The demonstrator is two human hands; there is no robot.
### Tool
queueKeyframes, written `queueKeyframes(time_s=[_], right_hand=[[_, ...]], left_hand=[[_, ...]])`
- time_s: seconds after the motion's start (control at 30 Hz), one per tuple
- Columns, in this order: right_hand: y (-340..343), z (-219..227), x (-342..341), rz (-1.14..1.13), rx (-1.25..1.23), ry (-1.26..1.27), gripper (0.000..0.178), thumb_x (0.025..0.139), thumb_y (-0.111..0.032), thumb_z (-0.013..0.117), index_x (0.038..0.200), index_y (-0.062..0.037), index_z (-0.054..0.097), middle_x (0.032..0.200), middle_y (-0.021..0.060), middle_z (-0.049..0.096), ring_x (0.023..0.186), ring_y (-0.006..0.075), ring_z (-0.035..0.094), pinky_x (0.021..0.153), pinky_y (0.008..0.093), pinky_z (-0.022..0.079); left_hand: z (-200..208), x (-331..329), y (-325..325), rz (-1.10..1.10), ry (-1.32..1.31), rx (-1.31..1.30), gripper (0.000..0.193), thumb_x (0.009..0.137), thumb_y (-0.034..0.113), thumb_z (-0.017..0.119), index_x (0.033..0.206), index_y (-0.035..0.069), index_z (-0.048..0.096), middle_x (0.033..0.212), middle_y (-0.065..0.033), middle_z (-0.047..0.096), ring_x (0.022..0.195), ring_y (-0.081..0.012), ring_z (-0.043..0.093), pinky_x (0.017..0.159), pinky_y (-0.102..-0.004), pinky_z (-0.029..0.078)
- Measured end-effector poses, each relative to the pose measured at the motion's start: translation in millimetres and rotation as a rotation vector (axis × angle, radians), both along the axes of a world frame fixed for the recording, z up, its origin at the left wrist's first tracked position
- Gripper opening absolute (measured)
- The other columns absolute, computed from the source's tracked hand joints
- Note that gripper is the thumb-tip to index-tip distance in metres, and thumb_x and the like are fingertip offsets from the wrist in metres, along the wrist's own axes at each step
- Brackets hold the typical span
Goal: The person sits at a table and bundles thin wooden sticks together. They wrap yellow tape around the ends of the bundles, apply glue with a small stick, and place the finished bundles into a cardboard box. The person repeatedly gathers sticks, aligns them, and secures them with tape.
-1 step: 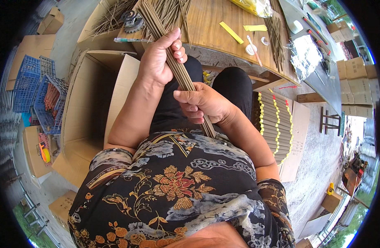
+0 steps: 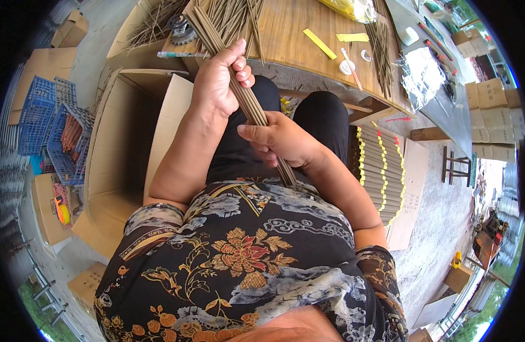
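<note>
A bundle of thin brown incense sticks (image 2: 246, 98) slants across my lap, its upper end over the table edge and its lower end close to my shirt. My left hand (image 2: 221, 80) is wrapped round the upper part, thumb along the sticks. Lower down, my right hand (image 2: 282, 139) grips the same bundle with the thumb across its top; its fingers are partly hidden behind the sticks. Beyond the left hand, many loose incense sticks (image 2: 234, 23) lie heaped on the wooden table (image 2: 291, 51).
An open cardboard box (image 2: 122, 142) stands at my left, with blue crates (image 2: 37, 117) farther out. Bundled sticks with yellow bands (image 2: 382, 171) lie at my right. Yellow strips (image 2: 319, 44), a small white pot (image 2: 347, 68) and a toothed metal wheel (image 2: 183, 33) sit on the table.
The right hand has shifted slightly up and left along the bundle, its fingers tucked farther behind. The bundle's lower end has moved slightly left. The left hand is almost unchanged.
</note>
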State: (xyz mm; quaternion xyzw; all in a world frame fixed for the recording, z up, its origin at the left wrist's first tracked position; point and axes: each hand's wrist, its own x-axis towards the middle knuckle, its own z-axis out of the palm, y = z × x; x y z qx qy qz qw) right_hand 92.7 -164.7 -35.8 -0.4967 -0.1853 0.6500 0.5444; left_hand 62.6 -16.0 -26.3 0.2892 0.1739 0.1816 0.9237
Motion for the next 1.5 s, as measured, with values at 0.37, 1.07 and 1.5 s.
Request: queueKeyframes(time_s=[0.37,1.07,1.5], right_hand=[[5,-20,1,-0.180,0.065,-0.921,0.026,0.081,-0.024,0.059,0.070,-0.0042,0.045,0.052,0.0004,0.046,0.038,0.0089,0.043,0.034,0.0238,0.036],[4,7,2,-0.036,0.010,-0.573,0.031,0.078,-0.025,0.061,0.070,0.0016,0.048,0.060,0.0192,0.055,0.055,0.0296,0.057,0.049,0.0363,0.045],[10,-7,-6,-0.232,-0.038,-1.196,0.031,0.076,-0.025,0.059,0.071,0.0045,0.049,0.065,0.0273,0.055,0.068,0.0425,0.056,0.058,0.0421,0.046]], left_hand=[[3,0,-7,0.092,-0.027,0.130,0.020,0.083,0.016,0.057,0.067,0.011,0.046,0.054,0.0016,0.045,0.044,-0.0083,0.040,0.042,-0.0223,0.034],[5,-3,9,-0.087,-0.297,0.052,0.014,0.085,0.014,0.052,0.074,0.006,0.050,0.052,0.0042,0.041,0.042,-0.0057,0.036,0.039,-0.0205,0.031],[4,3,5,0.172,-0.031,0.112,0.020,0.081,0.012,0.058,0.065,0.010,0.047,0.052,0.0021,0.043,0.044,-0.0086,0.040,0.042,-0.0220,0.033]])
